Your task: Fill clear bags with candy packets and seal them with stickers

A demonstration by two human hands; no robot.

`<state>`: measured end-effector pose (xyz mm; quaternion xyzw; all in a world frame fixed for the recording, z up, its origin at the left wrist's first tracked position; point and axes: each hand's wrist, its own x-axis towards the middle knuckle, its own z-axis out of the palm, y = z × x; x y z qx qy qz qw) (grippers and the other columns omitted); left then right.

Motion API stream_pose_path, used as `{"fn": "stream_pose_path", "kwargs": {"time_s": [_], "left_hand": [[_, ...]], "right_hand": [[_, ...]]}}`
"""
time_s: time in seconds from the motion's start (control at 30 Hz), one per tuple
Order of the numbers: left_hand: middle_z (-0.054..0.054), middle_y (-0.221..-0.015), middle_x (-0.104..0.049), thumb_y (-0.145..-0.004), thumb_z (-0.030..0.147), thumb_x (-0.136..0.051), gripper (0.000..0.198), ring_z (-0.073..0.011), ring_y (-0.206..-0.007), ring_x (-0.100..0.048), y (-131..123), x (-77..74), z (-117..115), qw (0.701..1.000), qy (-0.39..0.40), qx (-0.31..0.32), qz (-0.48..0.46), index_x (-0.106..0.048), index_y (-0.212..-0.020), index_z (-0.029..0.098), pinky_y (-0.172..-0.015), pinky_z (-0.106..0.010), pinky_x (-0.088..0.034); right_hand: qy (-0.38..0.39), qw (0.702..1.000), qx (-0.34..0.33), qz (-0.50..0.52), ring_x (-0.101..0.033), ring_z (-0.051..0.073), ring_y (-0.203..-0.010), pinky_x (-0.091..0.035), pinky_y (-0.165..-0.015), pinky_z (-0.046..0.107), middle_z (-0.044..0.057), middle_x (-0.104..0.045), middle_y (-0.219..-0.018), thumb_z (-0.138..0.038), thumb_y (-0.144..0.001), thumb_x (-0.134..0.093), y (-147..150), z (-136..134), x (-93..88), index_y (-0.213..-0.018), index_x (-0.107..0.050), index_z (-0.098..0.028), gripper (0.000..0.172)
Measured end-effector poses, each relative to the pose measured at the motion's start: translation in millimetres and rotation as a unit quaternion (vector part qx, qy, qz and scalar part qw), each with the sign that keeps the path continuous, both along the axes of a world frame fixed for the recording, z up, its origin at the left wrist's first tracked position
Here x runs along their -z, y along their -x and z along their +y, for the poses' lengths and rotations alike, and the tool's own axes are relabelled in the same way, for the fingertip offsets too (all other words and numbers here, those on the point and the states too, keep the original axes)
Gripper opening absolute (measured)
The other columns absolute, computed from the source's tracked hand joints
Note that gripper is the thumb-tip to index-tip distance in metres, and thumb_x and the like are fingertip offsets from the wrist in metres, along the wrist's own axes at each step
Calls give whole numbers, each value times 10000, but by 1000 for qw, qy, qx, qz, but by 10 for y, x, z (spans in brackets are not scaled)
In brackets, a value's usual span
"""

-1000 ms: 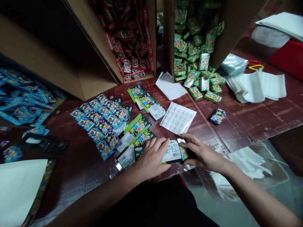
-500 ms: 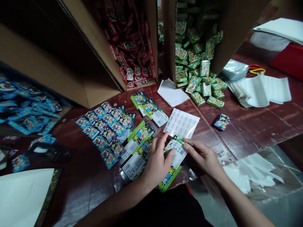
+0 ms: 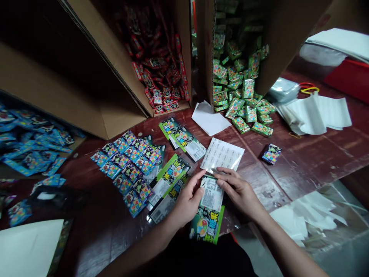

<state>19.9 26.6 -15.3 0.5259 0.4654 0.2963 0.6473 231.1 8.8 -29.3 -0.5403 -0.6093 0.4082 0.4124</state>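
Observation:
Near the table's front edge, a flat green-and-black printed candy bag [image 3: 211, 194] is held at its top end between my two hands. My left hand [image 3: 187, 200] has its thumb and forefinger closed on the bag's left edge. From the other side, my right hand [image 3: 238, 190] grips the top right corner with fingers bent over it. Just beyond the fingertips lies a sheet of small printed stickers [image 3: 223, 154]. More printed candy bags [image 3: 173, 173] overlap on the left, beside rows of small blue and purple candy packs [image 3: 131, 161].
Cardboard boxes at the back hold red packs [image 3: 165, 94] and green packs [image 3: 236, 105]. Blue packs [image 3: 34, 134] pile up at left. One dark purple pack [image 3: 271, 153], white paper [image 3: 210, 118] and yellow-handled scissors [image 3: 309, 90] lie around. Paper scraps [image 3: 308, 211] fill a clear bag.
The candy bag has turned more upright and come slightly nearer to me. My right hand has shifted left, its fingers now over the bag's top corner.

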Motion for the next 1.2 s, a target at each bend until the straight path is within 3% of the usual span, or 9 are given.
{"fn": "stream_pose_path", "kwargs": {"time_s": [0.27,0.33,0.43,0.57,0.7,0.8,0.87,1.07,1.2], "left_hand": [[-80,-1185,-653,-942,277,-573,385,-212,-1065,-632,226,-118,94,999,20,32,-3,-541,-1324,235,-921,-348,-512],[-77,-1181,-650,-966,335,-552,324,-208,-1058,-629,247,-158,145,1000,4,22,22,-572,-1272,231,-925,-354,-511],[-68,-1200,-644,-970,346,-548,237,-214,-1142,-598,268,-198,221,996,-60,21,70,-645,-1149,225,-1025,-387,-465],[-74,-1179,-671,-945,279,-566,153,-212,-1175,-599,250,-205,278,991,-102,6,81,-670,-1019,194,-1071,-387,-436],[-59,-1080,-705,-914,219,-585,242,-182,-1047,-664,223,-224,312,997,-62,-21,37,-588,-1155,193,-958,-339,-508],[-58,-1062,-715,-914,243,-591,182,-181,-1023,-667,236,-282,360,994,-77,35,62,-659,-1072,185,-937,-322,-508],[-56,-1034,-723,-906,279,-616,134,-184,-995,-667,236,-329,400,990,-95,68,81,-697,-930,174,-919,-313,-506],[-28,-842,-729,-851,277,-664,122,-162,-796,-669,136,-421,535,991,-47,63,112,-702,-866,162,-753,-278,-521],[-40,-861,-746,-853,314,-671,160,-170,-810,-679,146,-448,610,992,-12,88,94,-723,-872,164,-779,-297,-525]], "right_hand": [[50,997,37,41,-440,275,-1401,-408,-1136,458,76,-389,-1563,-402,-955,-616,164,-204,-14,-1320,-621,-320,374],[72,987,83,113,-590,250,-1235,-520,-1013,420,93,-510,-1458,-416,-938,-640,219,-266,16,-1372,-531,-315,458],[111,971,117,175,-678,200,-975,-578,-863,349,57,-687,-1137,-419,-929,-655,264,-310,38,-1245,-579,-276,356],[97,982,74,142,-648,213,-1095,-518,-996,373,57,-690,-1161,-387,-926,-665,242,-252,-49,-1094,-688,-248,220],[39,990,62,123,-637,201,-1134,-495,-1026,379,47,-686,-1189,-328,-954,-629,206,-200,-120,-1141,-674,-276,199],[39,992,57,103,-660,189,-1071,-517,-976,361,36,-706,-1144,-320,-944,-648,170,-190,-137,-1219,-656,-303,275],[47,995,32,85,-661,207,-1060,-511,-971,366,49,-718,-1116,-352,-918,-680,149,-166,-162,-1098,-724,-270,203],[213,961,88,155,-637,172,-746,-509,-669,280,29,-707,-826,-500,-813,-754,180,1,-324,-931,-716,-182,341],[257,947,83,175,-633,172,-752,-504,-703,285,28,-721,-838,-518,-797,-763,141,57,-385,-893,-729,-171,361]]}}
